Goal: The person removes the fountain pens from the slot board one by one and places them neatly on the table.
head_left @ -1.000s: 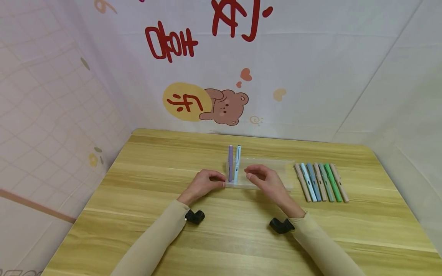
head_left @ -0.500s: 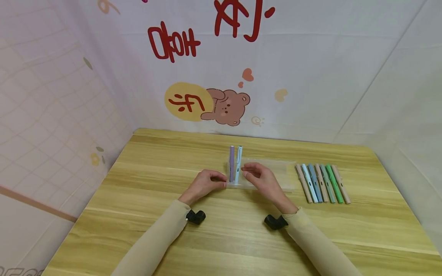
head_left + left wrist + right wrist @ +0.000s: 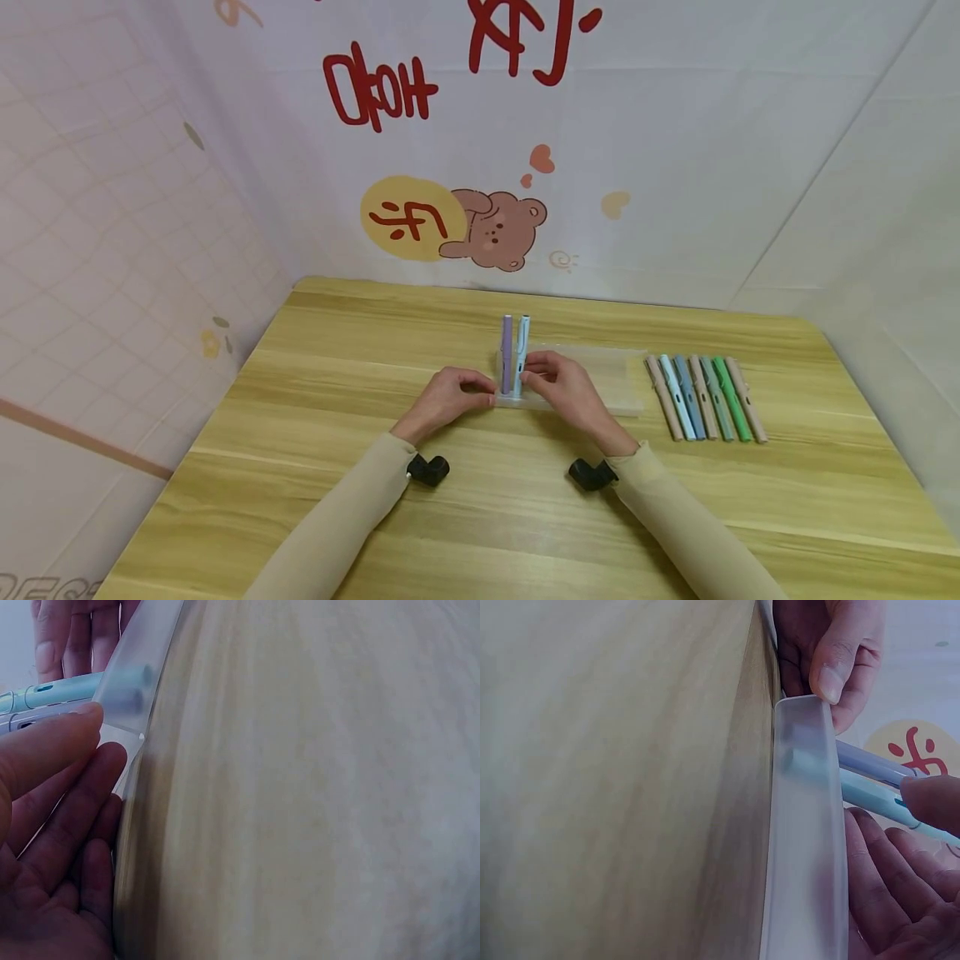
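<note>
A translucent plastic pen holder (image 3: 618, 407) stands on the table, its long front wall (image 3: 806, 862) close up in the right wrist view. Two capped pens are upright at its left end: a purple pen (image 3: 507, 342) and, just to the right, a light blue pen (image 3: 523, 333). My left hand (image 3: 447, 397) holds the holder's left end, thumb at the front corner and fingers around the side. Beside the light blue pen is my right hand (image 3: 567, 392), fingers loosely extended behind it and thumb near its front; whether they touch the pen is unclear.
Several capped pens (image 3: 707, 398) lie in a row right of the holder, in beige, light blue, blue, grey-green and green. A cloth backdrop (image 3: 660, 125) with a printed bear rises behind the wooden table (image 3: 517, 517). Each wrist carries a black camera mount (image 3: 430, 471).
My right hand has moved left, closing the gap to the light blue pen. The left hand stays at the holder's end. The whole head view has shifted slightly.
</note>
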The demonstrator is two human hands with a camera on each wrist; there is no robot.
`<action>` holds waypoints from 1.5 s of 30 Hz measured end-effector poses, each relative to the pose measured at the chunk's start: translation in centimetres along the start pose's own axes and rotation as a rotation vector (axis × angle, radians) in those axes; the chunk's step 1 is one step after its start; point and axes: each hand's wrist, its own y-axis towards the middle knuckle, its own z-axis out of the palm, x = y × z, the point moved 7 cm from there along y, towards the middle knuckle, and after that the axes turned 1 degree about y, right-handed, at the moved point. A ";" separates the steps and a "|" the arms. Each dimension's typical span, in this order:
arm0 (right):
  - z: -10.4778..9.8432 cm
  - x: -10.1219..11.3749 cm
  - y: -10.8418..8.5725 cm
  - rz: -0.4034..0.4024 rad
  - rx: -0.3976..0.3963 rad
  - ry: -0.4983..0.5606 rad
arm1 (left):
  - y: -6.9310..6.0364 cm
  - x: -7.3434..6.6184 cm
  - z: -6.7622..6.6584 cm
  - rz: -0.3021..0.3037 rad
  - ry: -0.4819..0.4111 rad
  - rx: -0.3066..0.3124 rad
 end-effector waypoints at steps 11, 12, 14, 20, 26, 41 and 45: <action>-0.2 0.1 0.0 -0.011 -0.043 -0.015 | 0.1 -0.2 0.3 -0.001 -0.003 0.012; -0.2 0.1 0.0 -0.014 -0.051 -0.015 | 0.1 -0.2 0.3 -0.001 -0.003 0.012; -0.3 0.2 -0.1 -0.019 -0.068 -0.019 | 0.2 -0.2 0.4 0.001 -0.006 0.013; -1.0 0.7 -0.5 -0.047 -0.121 -0.029 | 0.2 -0.3 0.5 0.006 -0.010 0.024; -1.8 1.6 -0.9 -0.066 -0.145 -0.012 | 0.3 -0.3 0.6 0.008 -0.016 0.027; -4.1 3.7 -2.4 -0.097 -0.163 -0.028 | 0.1 0.0 0.0 0.007 -0.007 0.011; -4.8 3.9 -2.9 -0.097 -0.159 -0.030 | 0.0 0.1 -0.1 0.015 -0.011 0.011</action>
